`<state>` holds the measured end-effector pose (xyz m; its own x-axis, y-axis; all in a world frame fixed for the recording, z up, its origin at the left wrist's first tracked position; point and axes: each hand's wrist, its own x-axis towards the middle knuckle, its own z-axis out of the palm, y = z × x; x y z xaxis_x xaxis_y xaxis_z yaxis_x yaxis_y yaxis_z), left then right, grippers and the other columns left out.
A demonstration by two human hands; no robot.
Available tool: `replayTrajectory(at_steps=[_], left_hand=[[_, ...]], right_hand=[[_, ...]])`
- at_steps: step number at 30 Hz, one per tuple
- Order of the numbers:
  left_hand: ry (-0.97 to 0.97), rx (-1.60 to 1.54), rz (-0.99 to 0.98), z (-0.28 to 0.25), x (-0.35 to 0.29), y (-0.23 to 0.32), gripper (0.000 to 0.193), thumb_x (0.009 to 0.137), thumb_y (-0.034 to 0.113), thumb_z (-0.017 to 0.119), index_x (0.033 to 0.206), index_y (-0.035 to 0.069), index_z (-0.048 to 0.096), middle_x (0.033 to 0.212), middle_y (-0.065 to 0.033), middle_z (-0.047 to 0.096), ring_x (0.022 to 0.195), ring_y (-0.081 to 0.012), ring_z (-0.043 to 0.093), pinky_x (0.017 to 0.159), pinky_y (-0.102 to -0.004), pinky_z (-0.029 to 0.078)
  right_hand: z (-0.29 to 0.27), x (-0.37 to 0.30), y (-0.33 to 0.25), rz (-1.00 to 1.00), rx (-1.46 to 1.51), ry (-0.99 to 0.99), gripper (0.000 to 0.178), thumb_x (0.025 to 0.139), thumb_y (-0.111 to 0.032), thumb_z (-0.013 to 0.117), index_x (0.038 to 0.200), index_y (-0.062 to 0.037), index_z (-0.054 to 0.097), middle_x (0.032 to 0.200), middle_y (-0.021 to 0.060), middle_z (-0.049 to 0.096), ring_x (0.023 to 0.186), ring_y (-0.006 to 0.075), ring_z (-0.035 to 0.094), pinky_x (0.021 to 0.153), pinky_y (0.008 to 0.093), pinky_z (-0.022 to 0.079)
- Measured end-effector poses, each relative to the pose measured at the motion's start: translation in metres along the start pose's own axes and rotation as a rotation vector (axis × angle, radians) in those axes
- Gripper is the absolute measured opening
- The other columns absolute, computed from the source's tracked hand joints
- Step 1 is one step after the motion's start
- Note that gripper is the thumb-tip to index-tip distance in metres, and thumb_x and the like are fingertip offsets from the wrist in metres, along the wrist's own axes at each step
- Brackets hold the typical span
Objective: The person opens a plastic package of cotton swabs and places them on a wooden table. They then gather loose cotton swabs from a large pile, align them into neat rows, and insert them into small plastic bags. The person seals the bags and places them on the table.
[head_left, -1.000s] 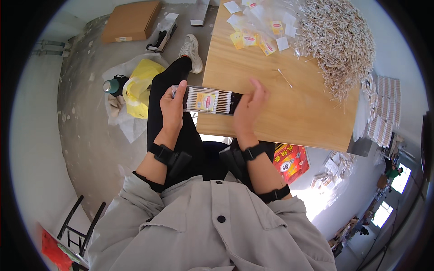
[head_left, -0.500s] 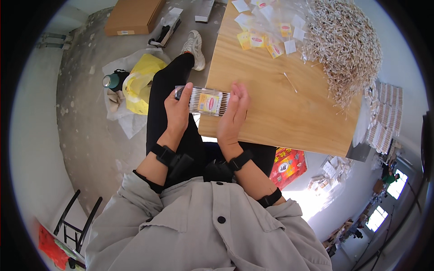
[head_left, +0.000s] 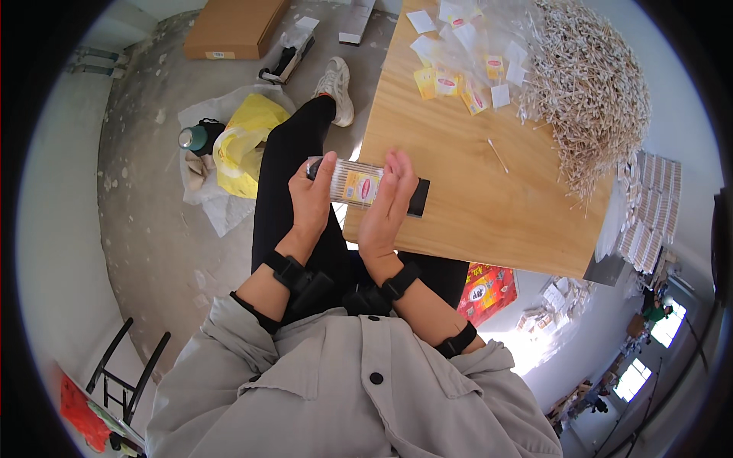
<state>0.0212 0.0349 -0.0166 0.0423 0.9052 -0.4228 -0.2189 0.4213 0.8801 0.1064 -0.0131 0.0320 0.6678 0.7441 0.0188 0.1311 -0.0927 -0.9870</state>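
Observation:
A clear pack of cotton swabs (head_left: 343,182) with a yellow label card is held between my hands, off the table's near left corner. My left hand (head_left: 309,197) grips its left end, thumb on top, beside a small dark piece. My right hand (head_left: 389,200) is closed over the right end, its fingers close together and fairly straight, hiding that end. Just right of those fingers a flat black piece (head_left: 418,198) shows; I cannot tell what it is or whether it touches the pack. A single cotton swab (head_left: 498,156) lies on the wooden table (head_left: 458,198).
A large heap of loose swabs (head_left: 592,91) covers the table's far right. Clear bags and yellow label cards (head_left: 447,82) lie at its far left. On the floor are a yellow plastic bag (head_left: 248,141), a green-lidded bottle (head_left: 192,138) and a cardboard box (head_left: 233,30).
My right hand has shifted left over the pack's right end, covering more of it. The black piece beside its fingers has come into sight. The whole view has shifted slightly.

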Motion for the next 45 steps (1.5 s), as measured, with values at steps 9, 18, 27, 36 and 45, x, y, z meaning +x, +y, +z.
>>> replayTrajectory(at_steps=[9, 18, 27, 36, 45], left_hand=[[-0.001, 0.044, 0.046, 0.003, -0.002, 0.009, 0.025, 0.096, 0.023, 0.066, 0.080, 0.004, 0.062, 0.071, 0.0069, 0.054, 0.063, -0.0012, 0.044, 0.056, -0.0205, 0.038], [0.164, 0.669, 0.534, -0.022, -0.005, 0.049, 0.029, 0.098, 0.014, 0.054, 0.123, 0.000, 0.050, 0.125, -0.0128, 0.050, 0.113, -0.0220, 0.049, 0.089, -0.0325, 0.041], [-0.679, 1.180, 0.908, 0.141, -0.066, 0.036, 0.075, 0.083, 0.027, 0.069, 0.145, 0.000, 0.036, 0.153, -0.0250, 0.026, 0.143, -0.0416, 0.024, 0.114, -0.0529, 0.024], [-0.693, 1.501, 0.911, 0.173, -0.063, 0.003, 0.082, 0.086, 0.049, 0.061, 0.149, 0.004, 0.034, 0.159, -0.0189, 0.021, 0.149, -0.0329, 0.015, 0.118, -0.0545, 0.011], [-0.687, 1.492, 0.911, 0.173, -0.063, 0.001, 0.082, 0.084, 0.046, 0.062, 0.146, 0.001, 0.035, 0.156, -0.0228, 0.024, 0.147, -0.0375, 0.018, 0.117, -0.0564, 0.012]], right_hand=[[-0.003, 0.001, -0.003, 0.009, -0.049, -0.048, 0.041, 0.105, -0.021, 0.039, 0.137, 0.0036, 0.038, 0.132, 0.0184, 0.042, 0.124, 0.0277, 0.046, 0.108, 0.0382, 0.034], [-0.148, 0.099, 0.013, -0.101, -0.675, 0.402, 0.038, 0.082, -0.008, 0.069, 0.119, -0.0032, 0.059, 0.112, 0.0169, 0.051, 0.110, 0.0352, 0.049, 0.096, 0.0417, 0.042], [-0.187, 0.139, 0.029, -0.071, -0.461, -0.284, 0.023, 0.079, -0.015, 0.075, 0.099, -0.0066, 0.068, 0.103, 0.0154, 0.053, 0.084, 0.0253, 0.059, 0.073, 0.0337, 0.052], [-0.232, 0.273, 0.021, 0.262, -0.105, 0.454, 0.087, 0.078, -0.032, 0.079, 0.142, 0.0047, 0.034, 0.133, 0.0282, 0.042, 0.114, 0.0363, 0.054, 0.101, 0.0410, 0.041], [-0.234, 0.334, 0.054, 0.310, 0.233, 0.483, 0.080, 0.073, -0.025, 0.081, 0.135, 0.0043, 0.040, 0.120, 0.0187, 0.054, 0.105, 0.0275, 0.056, 0.085, 0.0384, 0.047]])
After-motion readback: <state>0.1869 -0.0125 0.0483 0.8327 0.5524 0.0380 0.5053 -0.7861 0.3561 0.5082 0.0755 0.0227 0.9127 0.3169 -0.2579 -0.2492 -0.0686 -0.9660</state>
